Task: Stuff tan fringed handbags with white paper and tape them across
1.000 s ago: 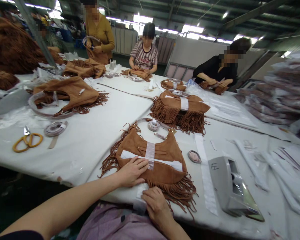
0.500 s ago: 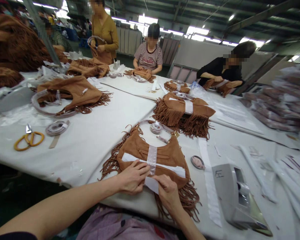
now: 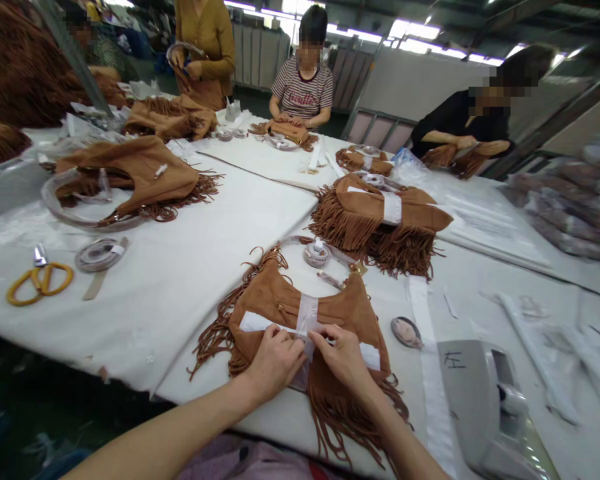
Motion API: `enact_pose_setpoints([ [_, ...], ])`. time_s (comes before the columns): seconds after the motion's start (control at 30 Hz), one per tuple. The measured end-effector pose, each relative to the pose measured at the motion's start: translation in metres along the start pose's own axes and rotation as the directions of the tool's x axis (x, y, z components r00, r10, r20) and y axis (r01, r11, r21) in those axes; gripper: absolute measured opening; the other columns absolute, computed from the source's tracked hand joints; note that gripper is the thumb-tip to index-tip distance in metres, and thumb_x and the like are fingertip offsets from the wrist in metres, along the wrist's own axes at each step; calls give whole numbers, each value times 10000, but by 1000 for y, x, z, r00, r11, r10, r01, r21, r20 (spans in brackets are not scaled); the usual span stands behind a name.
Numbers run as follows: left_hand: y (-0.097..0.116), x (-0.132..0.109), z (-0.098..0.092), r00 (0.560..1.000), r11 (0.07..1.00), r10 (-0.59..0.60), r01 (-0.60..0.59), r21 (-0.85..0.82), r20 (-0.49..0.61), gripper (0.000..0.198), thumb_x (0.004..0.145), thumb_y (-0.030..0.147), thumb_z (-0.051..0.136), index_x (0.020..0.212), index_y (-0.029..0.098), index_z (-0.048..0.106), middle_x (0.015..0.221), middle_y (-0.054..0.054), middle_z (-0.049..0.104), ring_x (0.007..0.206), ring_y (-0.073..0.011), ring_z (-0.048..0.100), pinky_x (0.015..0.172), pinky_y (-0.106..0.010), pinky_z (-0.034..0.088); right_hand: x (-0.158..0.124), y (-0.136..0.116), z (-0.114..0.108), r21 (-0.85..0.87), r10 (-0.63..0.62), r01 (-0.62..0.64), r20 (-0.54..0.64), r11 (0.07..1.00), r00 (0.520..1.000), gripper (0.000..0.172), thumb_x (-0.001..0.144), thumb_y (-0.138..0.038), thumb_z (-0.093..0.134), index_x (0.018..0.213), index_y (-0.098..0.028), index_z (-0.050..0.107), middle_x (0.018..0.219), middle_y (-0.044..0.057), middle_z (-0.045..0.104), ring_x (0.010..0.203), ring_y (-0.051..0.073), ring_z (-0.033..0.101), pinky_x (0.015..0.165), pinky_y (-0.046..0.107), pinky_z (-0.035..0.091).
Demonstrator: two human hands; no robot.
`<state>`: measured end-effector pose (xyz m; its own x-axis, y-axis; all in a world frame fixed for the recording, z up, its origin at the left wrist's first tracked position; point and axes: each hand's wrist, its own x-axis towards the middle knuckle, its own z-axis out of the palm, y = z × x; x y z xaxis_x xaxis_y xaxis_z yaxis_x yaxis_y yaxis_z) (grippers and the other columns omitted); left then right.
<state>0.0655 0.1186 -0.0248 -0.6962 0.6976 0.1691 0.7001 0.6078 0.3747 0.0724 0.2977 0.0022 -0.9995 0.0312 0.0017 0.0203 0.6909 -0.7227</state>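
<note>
A brown suede fringed handbag [image 3: 257, 293] lies flat in front of me. A pale translucent wrapping band [image 3: 307, 310] runs down its middle over a white strip of paper [image 3: 253, 322]. With bent fingers, my left hand [image 3: 275, 357] grips the band's left edge at the bag's lower half. My right hand [image 3: 344, 353] pinches the band from the other side, thumb and forefinger together. Between the hands, the band's lower end hangs over the bag's front. A coiled, wrapped strap [image 3: 317, 253] rests just behind the bag's opening.
A grey tape dispenser [image 3: 473, 400] stands at right, beside a dark ring-shaped roll [image 3: 406, 332]. Yellow-handled scissors [image 3: 41, 280] and another coiled strap [image 3: 99, 255] lie left. A banded fringed bag [image 3: 405, 210] sits behind mine. Several co-workers handle bags across the table.
My hands have moved up from the bag's lower edge onto its front, bringing the band's loose end with them. My left fingers, flatter before, are now bent. The view has tilted down slightly.
</note>
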Motion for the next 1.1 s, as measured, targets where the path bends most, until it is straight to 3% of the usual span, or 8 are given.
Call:
enact_pose_setpoints([
  [0.23,-6,20,-10,982,980,-179,184,-77,65,25,902,182,487,893,203,476,820,-3,600,796,-207,535,835,-403,350,11,15,8,-61,102,-100,35,993,994,313,845,-399,501,640,-189,612,619,20,643,594,168,574,582,270,379],
  [0.43,-8,28,-8,970,957,-231,240,-163,75,89,876,143,484,914,212,443,865,8,588,842,-207,538,833,-393,348,13,26,17,-122,142,-140,7,983,990,339,862,-427,497,627,-198,586,603,14,634,555,153,557,564,263,332],
  [0.63,-9,31,2,968,957,-247,249,-148,32,102,854,117,447,894,211,442,835,-5,566,827,-207,523,818,-380,368,12,33,25,-178,149,-158,-63,971,987,343,870,-444,505,651,-203,611,633,18,663,570,154,585,575,256,334],
  [0.9,-5,28,3,987,986,-160,159,49,28,126,888,131,445,949,212,521,867,-40,550,810,-230,491,722,-371,423,14,36,28,-152,199,-203,-38,967,979,298,863,-460,536,723,-228,662,687,-2,699,614,152,623,592,237,367],
  [1.0,1,27,1,998,995,-39,43,90,-40,184,883,102,453,1019,193,539,1030,-69,569,926,-235,508,834,-403,448,14,35,28,-189,176,-180,-40,965,984,287,877,-443,531,734,-229,658,688,-6,698,605,148,621,581,233,366],
  [1.1,7,24,7,993,996,66,-59,70,-102,155,894,105,445,992,166,549,1220,-90,537,1121,-247,477,1006,-442,393,13,36,29,-222,139,-144,-40,964,990,272,897,-407,517,737,-226,642,689,-10,692,595,143,614,578,233,363],
])
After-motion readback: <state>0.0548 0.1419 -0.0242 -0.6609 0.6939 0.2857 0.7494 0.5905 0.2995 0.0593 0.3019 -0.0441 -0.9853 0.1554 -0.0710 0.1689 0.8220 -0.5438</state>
